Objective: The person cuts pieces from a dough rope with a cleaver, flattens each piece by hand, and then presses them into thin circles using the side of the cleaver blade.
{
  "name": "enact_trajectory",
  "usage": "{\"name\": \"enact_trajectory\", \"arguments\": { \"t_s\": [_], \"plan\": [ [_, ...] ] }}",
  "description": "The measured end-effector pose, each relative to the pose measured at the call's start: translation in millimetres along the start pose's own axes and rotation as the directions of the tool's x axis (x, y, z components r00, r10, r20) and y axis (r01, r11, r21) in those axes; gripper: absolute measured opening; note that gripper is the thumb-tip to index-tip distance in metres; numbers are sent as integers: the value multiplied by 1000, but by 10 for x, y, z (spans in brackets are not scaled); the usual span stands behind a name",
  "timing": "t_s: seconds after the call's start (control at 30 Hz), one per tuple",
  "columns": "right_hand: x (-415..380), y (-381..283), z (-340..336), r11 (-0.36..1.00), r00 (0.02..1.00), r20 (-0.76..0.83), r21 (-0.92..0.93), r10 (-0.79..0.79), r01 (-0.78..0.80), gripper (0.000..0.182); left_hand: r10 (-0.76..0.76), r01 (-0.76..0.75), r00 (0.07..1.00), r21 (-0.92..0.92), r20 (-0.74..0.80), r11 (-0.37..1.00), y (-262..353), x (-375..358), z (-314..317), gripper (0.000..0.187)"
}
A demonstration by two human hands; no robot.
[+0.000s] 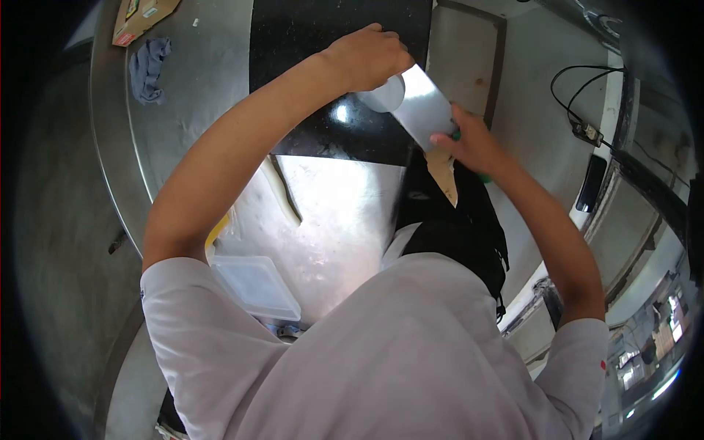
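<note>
Over the black countertop slab (341, 136) I have a shiny silver rectangular panel (429, 110) between my hands. My left hand (370, 59) is closed at its upper corner, palm down, its fingers curled out of sight. A pale round piece (385, 95) sits just below that hand, against the panel's left side. My right hand (473, 139) grips the panel's lower right edge, thumb on the near face. Something green shows between its fingers. Below the panel a tan pointed piece (442, 176) sticks down toward my dark trousers.
A clear plastic container (257, 286) lies near my left elbow on the steel surface (345, 213). A long pale strip (281, 191) lies by the slab. Left are a grey-blue cloth (149, 70) and a cardboard box (141, 18). Black cables (568, 92) hang at right.
</note>
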State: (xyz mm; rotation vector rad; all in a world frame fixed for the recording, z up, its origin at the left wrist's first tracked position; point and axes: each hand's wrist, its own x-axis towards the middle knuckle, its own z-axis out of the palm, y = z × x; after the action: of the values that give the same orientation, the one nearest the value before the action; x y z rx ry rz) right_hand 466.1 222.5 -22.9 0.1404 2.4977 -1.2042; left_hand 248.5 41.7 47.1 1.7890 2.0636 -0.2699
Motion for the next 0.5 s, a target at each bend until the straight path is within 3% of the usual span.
{"name": "enact_trajectory", "arguments": {
  "t_s": [0.07,0.13,0.17,0.2,0.33,0.37,0.43,0.5],
  "plan": [
    [-204,-47,38,998,996,-69,-4,-57,57,58,19,-19,998,-3,-59,1000,-52,-82,-55,35],
    [-464,-127,-23,995,984,147,-13,98,-97,55,9,-32,993,-193,-118,981,-94,-159,-66,25],
    [-601,-158,-54,989,968,205,-26,146,-144,57,5,-29,991,-178,-130,984,-114,-191,-73,25],
    [-736,-172,-85,981,946,262,-43,194,-189,59,-5,-29,992,-278,-123,960,-135,-221,-79,24],
    [-1131,10,-270,996,974,209,14,82,-87,57,-57,-66,975,-524,-215,849,-163,-427,-61,24],
    [-1180,56,-346,997,991,119,49,57,-63,55,-111,-88,945,-566,-307,820,-128,-511,-69,23],
    [-1182,17,-487,998,1000,17,66,-3,1,53,-212,-31,924,-615,-319,788,-115,-647,-76,23],
    [-1188,-65,-630,984,984,-107,123,142,-128,47,-336,21,883,-687,-328,726,-118,-753,-73,25]
  ]
}}
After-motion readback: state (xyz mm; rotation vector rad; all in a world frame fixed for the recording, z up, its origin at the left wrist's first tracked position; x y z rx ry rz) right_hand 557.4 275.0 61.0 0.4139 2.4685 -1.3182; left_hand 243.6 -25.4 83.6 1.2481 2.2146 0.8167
